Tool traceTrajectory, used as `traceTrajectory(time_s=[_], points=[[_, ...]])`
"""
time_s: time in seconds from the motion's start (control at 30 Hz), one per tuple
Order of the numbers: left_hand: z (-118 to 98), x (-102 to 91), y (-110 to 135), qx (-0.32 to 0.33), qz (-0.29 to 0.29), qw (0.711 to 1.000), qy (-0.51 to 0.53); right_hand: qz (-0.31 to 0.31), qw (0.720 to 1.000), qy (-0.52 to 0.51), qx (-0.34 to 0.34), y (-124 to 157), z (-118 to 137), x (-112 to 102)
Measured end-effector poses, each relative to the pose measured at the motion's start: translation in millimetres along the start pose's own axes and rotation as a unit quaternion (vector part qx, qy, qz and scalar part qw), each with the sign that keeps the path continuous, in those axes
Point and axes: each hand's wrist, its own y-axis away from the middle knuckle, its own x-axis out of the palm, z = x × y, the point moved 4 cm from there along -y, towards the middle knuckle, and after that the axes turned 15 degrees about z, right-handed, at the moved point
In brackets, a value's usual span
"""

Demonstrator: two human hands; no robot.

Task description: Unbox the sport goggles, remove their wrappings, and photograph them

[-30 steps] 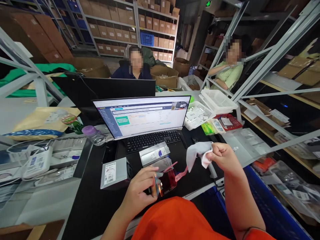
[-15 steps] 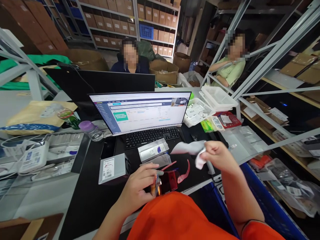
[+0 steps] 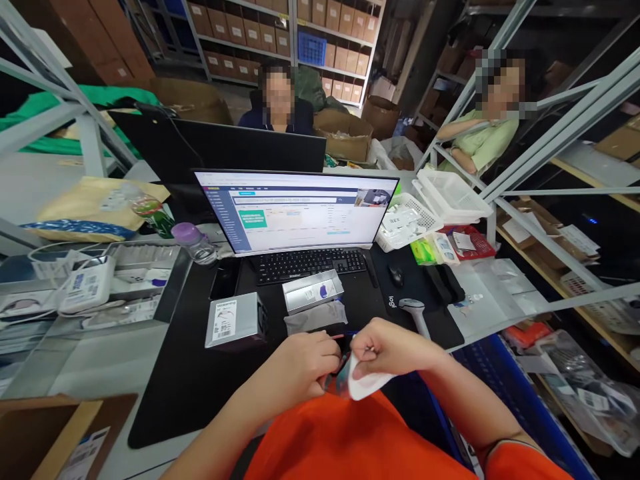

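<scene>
Close to my body, my left hand (image 3: 310,362) is closed on a pair of tinted glasses (image 3: 335,384), mostly covered by the fingers. My right hand (image 3: 384,345) pinches a white cloth (image 3: 369,385) against the lens side of the glasses. Just beyond the hands lies a flat grey pouch (image 3: 316,317). Behind that is a long silver box (image 3: 313,291) with a purple mark. A larger silver carton (image 3: 235,321) with a white label stands left of them on the black mat (image 3: 185,380).
A monitor (image 3: 300,210) and keyboard (image 3: 310,265) stand ahead. At right are a mouse (image 3: 396,276), a barcode scanner (image 3: 416,315), a black case (image 3: 444,283) and a white basket (image 3: 410,223). A purple-lidded bottle (image 3: 194,243) stands left. Two people are beyond the desk.
My right hand has come down and left with the white cloth, from the air onto the glasses. The glasses are now largely hidden by my hands. The view has shifted slightly.
</scene>
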Motion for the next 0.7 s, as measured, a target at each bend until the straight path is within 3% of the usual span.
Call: traceTrajectory(time_s=[0.1, 0.17, 0.3, 0.4, 0.53, 0.7], points=[[5.0, 9.5, 0.0, -0.015, 0.012, 0.999, -0.025, -0.084, 0.996, 0.024, 0.032, -18.5, -1.7, 12.7], [9.0, 11.9, 4.0, -0.02, -0.003, 0.999, -0.027, -0.098, 0.995, -0.011, 0.025, -23.3, -8.8, 15.3], [10.5, 7.4, 12.9, -0.009, -0.03, 0.999, 0.013, 0.058, 0.986, -0.15, -0.039, -13.7, -27.7, 10.3], [7.1, 0.1, 12.4, -0.011, -0.045, 0.999, 0.023, 0.084, 0.977, -0.182, -0.068, 0.5, -37.2, -2.6], [4.4, -9.0, 9.0, -0.001, -0.097, 0.995, 0.034, -0.002, 0.977, -0.193, -0.09, 13.0, -44.5, -16.9], [7.8, -19.2, 18.4, 0.026, -0.172, 0.981, 0.09, -0.217, 0.937, -0.244, -0.128, 40.5, -62.2, -39.1]])
